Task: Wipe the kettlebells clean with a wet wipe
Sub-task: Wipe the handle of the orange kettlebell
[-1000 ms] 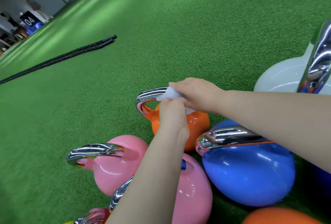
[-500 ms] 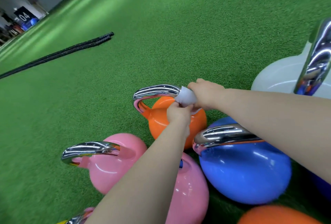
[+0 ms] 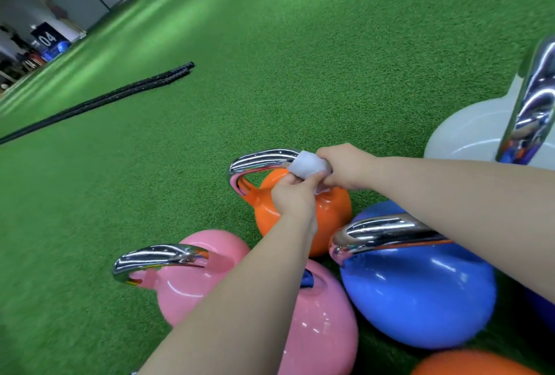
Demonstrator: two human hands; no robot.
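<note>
Two bare hands meet over the glossy orange kettlebell point(image 3: 300, 212), which sits on the green artificial turf point(image 3: 270, 59) at about five o'clock in the view. Its chrome handle point(image 3: 261, 160) arches over the top, and a white wet wipe point(image 3: 307, 164) is wrapped round the handle's right end. The right hand point(image 3: 345, 166) has its fingers curled round the wipe and the handle beneath it, gripping both. The left hand point(image 3: 292, 196) pinches the wipe's lower edge from just below. Nearer, at six o'clock, stand two shiny pink kettlebells point(image 3: 192, 284), partly behind the left forearm, and a blue kettlebell point(image 3: 420, 299) sits just right of them. A white kettlebell point(image 3: 468, 131) stands at three o'clock. Black battle ropes point(image 3: 120, 94) lie at ten o'clock.
</note>
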